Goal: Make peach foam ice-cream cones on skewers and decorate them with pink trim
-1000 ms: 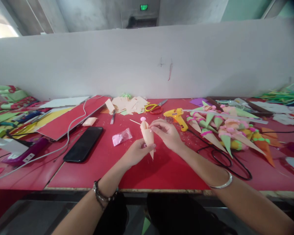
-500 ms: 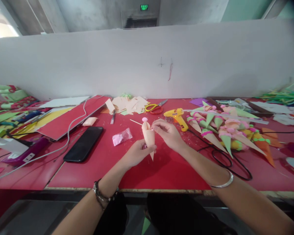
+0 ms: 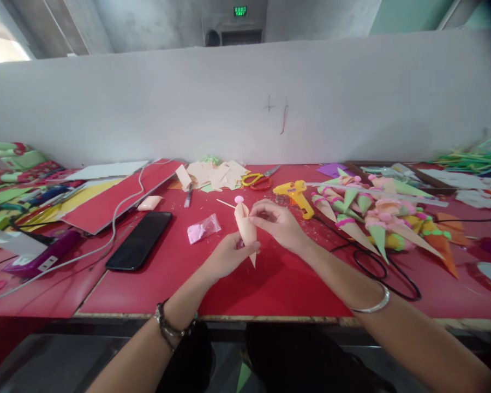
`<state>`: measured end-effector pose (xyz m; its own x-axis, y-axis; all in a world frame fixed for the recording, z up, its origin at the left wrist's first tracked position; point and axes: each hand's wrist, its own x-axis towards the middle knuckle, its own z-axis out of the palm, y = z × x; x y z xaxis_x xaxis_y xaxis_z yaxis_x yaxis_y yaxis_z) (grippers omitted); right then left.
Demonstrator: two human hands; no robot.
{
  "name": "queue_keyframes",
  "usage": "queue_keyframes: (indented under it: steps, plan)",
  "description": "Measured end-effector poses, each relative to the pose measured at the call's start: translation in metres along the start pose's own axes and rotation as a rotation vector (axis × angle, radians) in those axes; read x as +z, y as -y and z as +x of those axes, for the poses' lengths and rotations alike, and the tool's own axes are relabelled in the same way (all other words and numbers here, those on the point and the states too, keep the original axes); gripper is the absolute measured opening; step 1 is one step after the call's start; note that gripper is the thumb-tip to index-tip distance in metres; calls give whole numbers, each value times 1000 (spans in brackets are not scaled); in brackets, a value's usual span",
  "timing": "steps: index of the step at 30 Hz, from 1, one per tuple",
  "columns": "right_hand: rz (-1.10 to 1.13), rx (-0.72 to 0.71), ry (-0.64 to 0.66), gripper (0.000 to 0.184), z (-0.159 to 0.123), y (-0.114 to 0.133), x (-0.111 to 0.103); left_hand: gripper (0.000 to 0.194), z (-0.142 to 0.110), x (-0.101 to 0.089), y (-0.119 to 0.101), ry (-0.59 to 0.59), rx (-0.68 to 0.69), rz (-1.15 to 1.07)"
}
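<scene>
Wrapped round the lower part of a peach-coloured cone (image 3: 246, 228), my left hand (image 3: 228, 254) keeps it point down above the red table. A pink pompom (image 3: 239, 200) shows at the far side of the cone's rim. My right hand (image 3: 276, 221) has its thumb and index finger pinched together at the right side of the rim. Whatever lies between those fingertips is too small to make out. A thin pale stick (image 3: 226, 203) is just left of the rim. Beyond my right hand lies a yellow glue gun (image 3: 295, 195).
Left of my hands are a bag of pink pompoms (image 3: 203, 229) and a black phone (image 3: 139, 241). Scissors (image 3: 261, 179) and peach cut-outs (image 3: 216, 174) lie towards the back. Many finished cones (image 3: 378, 232) are piled right, near a black cord (image 3: 387, 275).
The cone has tilted and turned slightly, its rim shifting a little left. My right fingertips have moved slightly left with it, staying pinched at the rim.
</scene>
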<state>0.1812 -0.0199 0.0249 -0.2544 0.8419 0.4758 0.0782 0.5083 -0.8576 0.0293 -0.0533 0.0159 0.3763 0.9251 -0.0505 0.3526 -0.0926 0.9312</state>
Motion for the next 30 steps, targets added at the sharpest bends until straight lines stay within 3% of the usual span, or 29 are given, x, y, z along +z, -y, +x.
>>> queue_keyframes:
  steps: [13,18,23,25,30]
  plan:
    - [99,-9,-28,13,-1,3,4,28,-1,1,-3,-43,-32,-171]
    - [290,114,-69,20,1,-4,4,29,0,1,0,-43,-16,-178]
    - [360,318,242,24,-4,-5,9,34,1,0,2,-6,26,-156]
    - [377,372,303,25,-7,-5,11,33,0,0,1,26,26,-118]
    - [322,295,135,26,-6,-2,12,27,0,1,1,-43,119,45]
